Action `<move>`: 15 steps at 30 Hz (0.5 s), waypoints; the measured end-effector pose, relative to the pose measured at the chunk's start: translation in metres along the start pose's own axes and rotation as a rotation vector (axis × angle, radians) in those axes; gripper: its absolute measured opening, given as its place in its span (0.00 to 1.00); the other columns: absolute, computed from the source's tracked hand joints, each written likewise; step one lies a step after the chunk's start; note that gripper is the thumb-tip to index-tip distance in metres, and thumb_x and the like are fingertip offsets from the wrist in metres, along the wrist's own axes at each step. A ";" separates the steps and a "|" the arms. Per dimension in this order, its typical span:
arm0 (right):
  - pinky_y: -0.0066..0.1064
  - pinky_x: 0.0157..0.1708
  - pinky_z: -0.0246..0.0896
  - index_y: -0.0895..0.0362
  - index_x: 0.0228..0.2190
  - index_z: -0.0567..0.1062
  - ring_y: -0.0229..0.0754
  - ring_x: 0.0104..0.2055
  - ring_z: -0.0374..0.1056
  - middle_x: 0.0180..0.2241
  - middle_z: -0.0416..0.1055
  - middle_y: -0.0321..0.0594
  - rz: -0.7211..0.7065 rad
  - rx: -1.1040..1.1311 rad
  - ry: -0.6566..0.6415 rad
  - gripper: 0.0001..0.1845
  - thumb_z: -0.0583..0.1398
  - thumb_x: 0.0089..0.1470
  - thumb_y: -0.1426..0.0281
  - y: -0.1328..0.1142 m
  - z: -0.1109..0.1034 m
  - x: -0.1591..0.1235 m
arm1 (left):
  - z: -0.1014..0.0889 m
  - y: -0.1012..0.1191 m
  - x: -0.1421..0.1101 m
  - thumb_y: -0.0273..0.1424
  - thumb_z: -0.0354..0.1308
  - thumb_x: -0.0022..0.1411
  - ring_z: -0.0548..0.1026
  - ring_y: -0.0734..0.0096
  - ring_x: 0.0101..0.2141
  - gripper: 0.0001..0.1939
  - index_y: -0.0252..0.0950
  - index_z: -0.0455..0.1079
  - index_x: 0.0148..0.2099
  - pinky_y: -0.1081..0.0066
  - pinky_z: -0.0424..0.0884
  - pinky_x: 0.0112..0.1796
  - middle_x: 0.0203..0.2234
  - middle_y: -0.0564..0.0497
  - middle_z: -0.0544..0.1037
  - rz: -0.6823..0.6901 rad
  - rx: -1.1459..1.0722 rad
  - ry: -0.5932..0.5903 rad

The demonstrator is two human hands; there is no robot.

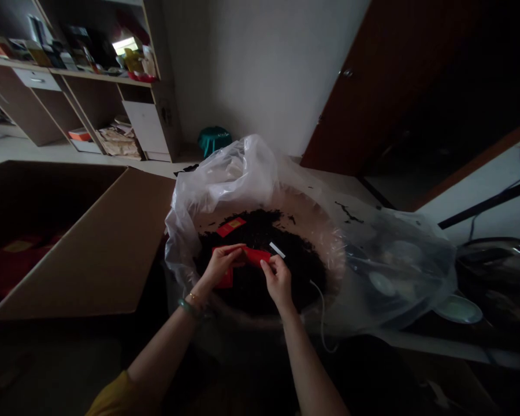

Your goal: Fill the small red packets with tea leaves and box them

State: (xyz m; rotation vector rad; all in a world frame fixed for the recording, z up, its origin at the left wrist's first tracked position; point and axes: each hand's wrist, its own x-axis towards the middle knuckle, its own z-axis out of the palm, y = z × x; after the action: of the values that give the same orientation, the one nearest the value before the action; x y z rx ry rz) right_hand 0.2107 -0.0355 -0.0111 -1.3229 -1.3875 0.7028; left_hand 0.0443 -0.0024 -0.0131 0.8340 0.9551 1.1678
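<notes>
Both hands are over a wide round tub lined with a clear plastic bag (260,159), which holds a heap of dark, loose material (294,260) like dried leaves. A small red packet (257,256) is stretched between them. My left hand (222,264) is closed at its left end, fingers partly hidden. At the right end, my right hand (279,281) pinches the packet between thumb and fingers. Another red packet (231,226) lies on the heap behind, and part of a third red packet (225,279) shows under my left hand. A white strip (277,249) rests on the heap.
An opened cardboard box (86,248) with red packets inside stands on the left. Clear plastic sheeting (394,266) spreads to the right, near a pale dish (458,309). A white cord (323,318) hangs over the tub's front. Behind are a desk unit (145,124) and a teal bin (214,140).
</notes>
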 end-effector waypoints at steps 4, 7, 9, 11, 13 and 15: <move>0.33 0.34 0.66 0.55 0.32 0.69 0.44 0.32 0.72 0.30 0.75 0.41 0.050 0.149 -0.068 0.15 0.57 0.52 0.56 -0.005 0.010 0.008 | -0.008 0.000 0.012 0.39 0.69 0.46 0.78 0.69 0.30 0.25 0.33 0.76 0.46 0.63 0.77 0.36 0.31 0.49 0.81 -0.028 -0.060 -0.021; 0.37 0.38 0.67 0.57 0.36 0.73 0.47 0.34 0.73 0.32 0.78 0.43 0.117 0.172 -0.164 0.19 0.61 0.48 0.55 -0.002 0.014 0.015 | -0.011 -0.002 0.014 0.36 0.69 0.47 0.78 0.64 0.36 0.23 0.33 0.75 0.46 0.62 0.76 0.39 0.37 0.45 0.81 -0.040 -0.069 -0.043; 0.39 0.41 0.66 0.57 0.33 0.75 0.49 0.35 0.73 0.32 0.78 0.43 0.136 0.147 -0.172 0.18 0.62 0.46 0.56 0.002 0.016 0.019 | -0.011 -0.003 0.013 0.37 0.68 0.49 0.79 0.62 0.36 0.24 0.32 0.74 0.48 0.61 0.76 0.39 0.37 0.43 0.81 -0.059 -0.066 -0.084; 0.41 0.46 0.64 0.57 0.34 0.76 0.49 0.39 0.73 0.34 0.78 0.43 0.112 0.155 -0.130 0.17 0.63 0.46 0.57 0.006 0.016 0.023 | -0.012 -0.003 0.012 0.39 0.68 0.50 0.79 0.61 0.35 0.26 0.32 0.74 0.49 0.60 0.75 0.39 0.34 0.44 0.81 -0.076 -0.092 -0.121; 0.41 0.50 0.62 0.57 0.38 0.75 0.49 0.43 0.72 0.39 0.78 0.43 0.077 0.206 -0.114 0.18 0.63 0.47 0.58 0.007 0.017 0.024 | -0.012 -0.002 0.011 0.41 0.67 0.50 0.79 0.62 0.34 0.27 0.31 0.73 0.49 0.61 0.75 0.39 0.31 0.45 0.81 -0.072 -0.131 -0.124; 0.41 0.51 0.61 0.56 0.40 0.75 0.48 0.45 0.71 0.41 0.77 0.43 0.095 0.297 -0.168 0.20 0.63 0.47 0.58 0.006 0.016 0.024 | -0.013 0.000 0.010 0.42 0.67 0.49 0.78 0.65 0.32 0.27 0.32 0.74 0.49 0.64 0.75 0.37 0.31 0.47 0.81 -0.065 -0.140 -0.101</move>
State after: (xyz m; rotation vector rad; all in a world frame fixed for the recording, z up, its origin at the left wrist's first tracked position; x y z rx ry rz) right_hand 0.2016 -0.0080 -0.0144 -1.1191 -1.2978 1.0611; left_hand 0.0337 0.0083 -0.0197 0.7378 0.8029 1.1129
